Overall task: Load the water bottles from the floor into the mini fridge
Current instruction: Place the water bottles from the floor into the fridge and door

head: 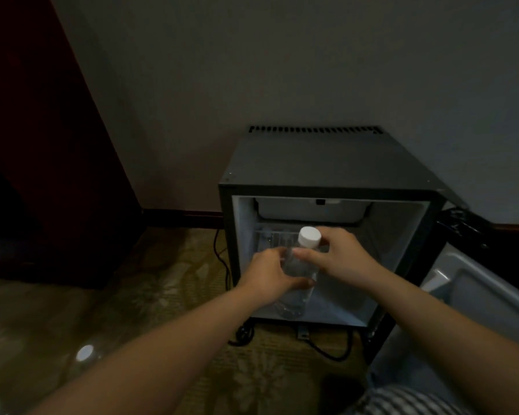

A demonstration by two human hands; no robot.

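Clear water bottle (pixel 292 262) upright in open mini fridge (pixel 327 163) mouth, base near its floor; contact unclear. Your left hand (pixel 267 278) wraps mid-body, right hand (pixel 339 259) pinches neck under white cap (pixel 310 236). Likely heavy if full; thin walls flex, smooth plastic slips. Grip body, not cap.

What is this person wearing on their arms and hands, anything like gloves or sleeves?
Nothing shows: the left hand and right hand are bare, without gloves, and both forearms are uncovered to the picture's edge, with no sleeve, watch or bracelet. The grey-and-white striped fabric at the lower right is probably their clothing.
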